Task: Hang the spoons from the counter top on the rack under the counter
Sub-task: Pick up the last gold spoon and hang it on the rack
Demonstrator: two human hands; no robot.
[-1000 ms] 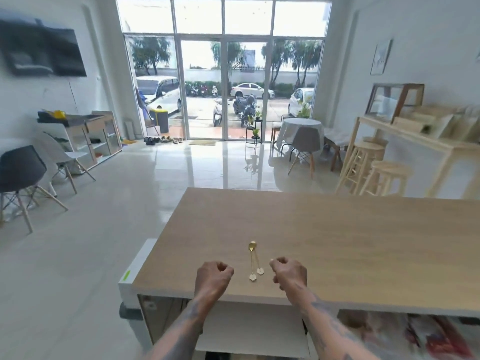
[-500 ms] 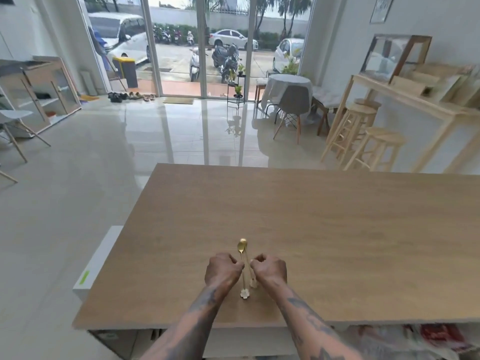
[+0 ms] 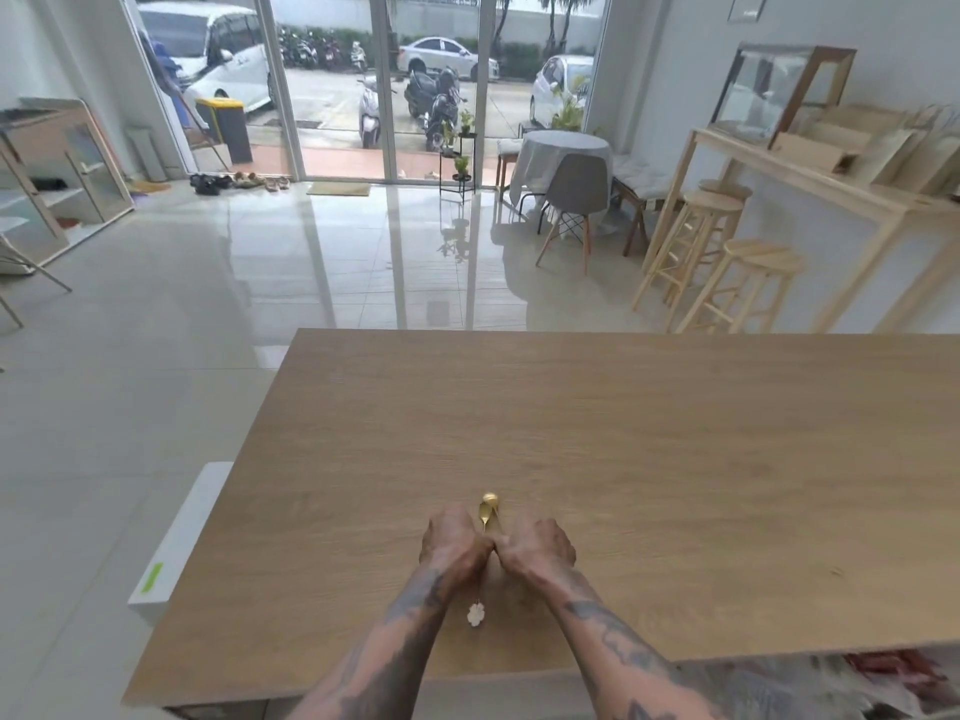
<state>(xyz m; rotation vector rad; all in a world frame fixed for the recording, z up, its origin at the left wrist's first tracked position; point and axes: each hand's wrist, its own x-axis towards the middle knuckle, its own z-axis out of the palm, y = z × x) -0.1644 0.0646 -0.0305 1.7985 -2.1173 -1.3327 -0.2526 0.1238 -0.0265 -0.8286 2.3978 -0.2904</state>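
Two thin gold spoons [image 3: 488, 507] with white flower-shaped handle ends lie side by side near the front edge of the wooden counter top [image 3: 649, 449]. My left hand [image 3: 453, 543] and my right hand [image 3: 540, 549] meet knuckle to knuckle over the spoon handles, fingers curled down and pinched on them. The bowls stick out beyond the fingers. One white flower end [image 3: 475, 614] shows between my wrists; the other is hidden under my right hand. The rack under the counter is out of sight.
A white unit [image 3: 176, 537] with a green sticker juts out at the counter's left side. Red and patterned items [image 3: 893, 672] show under the counter at the right. Beyond are tiled floor, wooden stools [image 3: 748, 283] and glass doors.
My hands have closed in from either side of the spoons until they touch over the handles. The view has tilted down and moved closer to the counter.
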